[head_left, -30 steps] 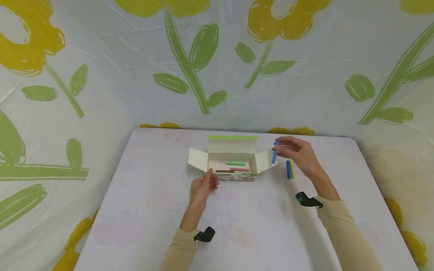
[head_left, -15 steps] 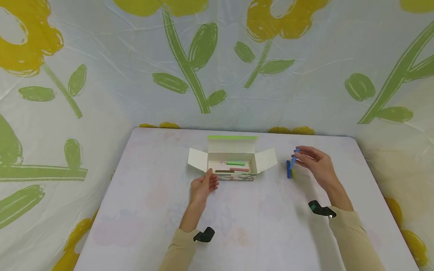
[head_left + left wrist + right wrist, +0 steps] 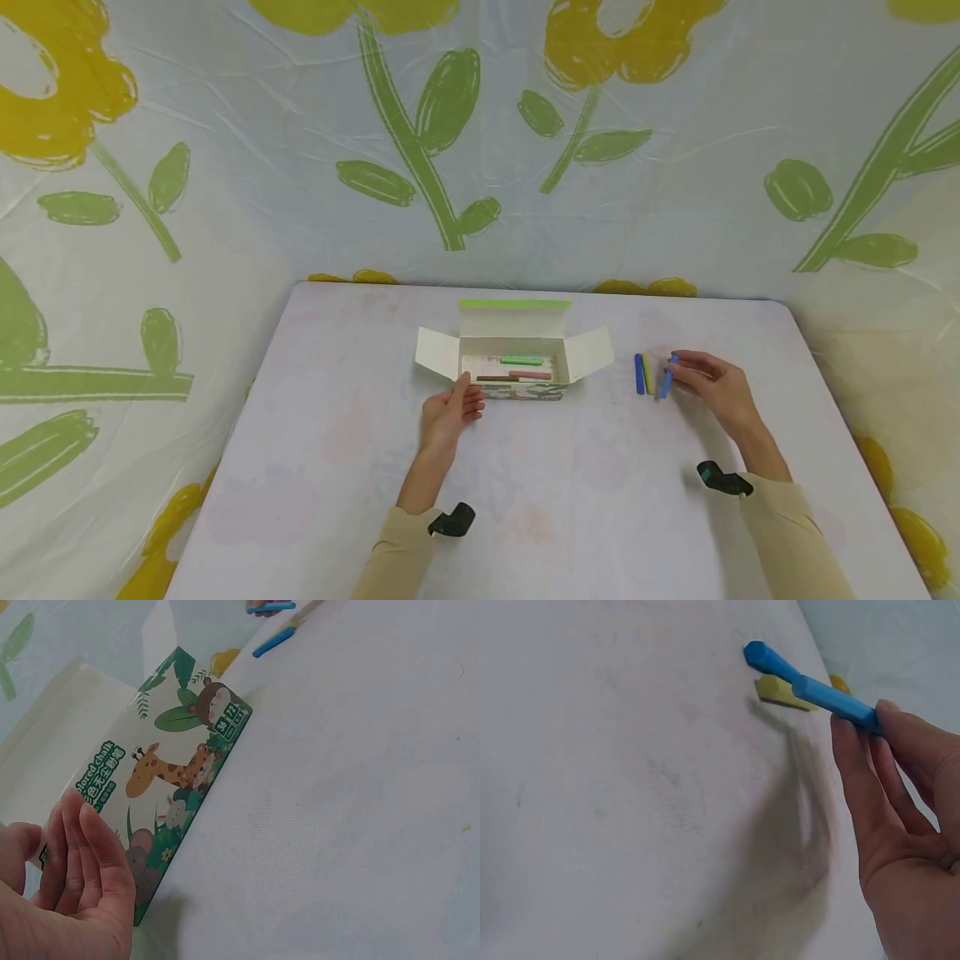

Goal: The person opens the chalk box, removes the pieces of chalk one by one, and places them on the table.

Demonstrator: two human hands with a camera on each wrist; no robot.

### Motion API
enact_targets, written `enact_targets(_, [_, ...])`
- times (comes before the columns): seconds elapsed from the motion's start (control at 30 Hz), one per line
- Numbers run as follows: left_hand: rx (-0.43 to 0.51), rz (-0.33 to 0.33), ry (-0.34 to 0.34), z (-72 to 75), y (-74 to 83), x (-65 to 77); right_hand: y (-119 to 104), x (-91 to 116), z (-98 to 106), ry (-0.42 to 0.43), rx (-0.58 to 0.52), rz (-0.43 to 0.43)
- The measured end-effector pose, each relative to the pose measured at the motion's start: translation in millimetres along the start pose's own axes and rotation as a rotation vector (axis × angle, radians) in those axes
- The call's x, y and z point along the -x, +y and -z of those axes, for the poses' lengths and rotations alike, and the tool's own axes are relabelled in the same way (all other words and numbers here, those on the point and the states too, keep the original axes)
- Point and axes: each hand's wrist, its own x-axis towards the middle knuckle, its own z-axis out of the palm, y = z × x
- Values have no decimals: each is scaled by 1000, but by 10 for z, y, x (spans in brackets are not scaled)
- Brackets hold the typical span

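My right hand pinches a blue chalk stick between thumb and fingers, slightly above the table. Just left of it, a darker blue chalk and a yellow chalk lie side by side. At the near left corner of an open-topped chalk box, my left hand grips the front wall, thumb at the rim and fingers against the printed outside. Within the box lie a green chalk, a pink chalk and a brown chalk.
The box's side flaps spread outward, and its lid stands up at the back. Both sit on a pale table. Behind the table hangs a flower-printed sheet.
My right hand has moved right and down from beside the box's right flap, carrying the blue chalk past the two lying chalks to their right. The left hand has stayed at the box.
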Motion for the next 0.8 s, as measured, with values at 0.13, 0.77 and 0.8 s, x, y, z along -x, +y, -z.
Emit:
enact_targets(0.13, [0,12,-8,0,3,-4,92,-13,-8,29,109,17])
enact_targets(0.77, [19,-15,3,-23,-12,8,-112,-62,-310,237,384,201])
enact_targets(0.8, [19,-17,4,-24,-13,4,-159,-63,-316,243,381,223])
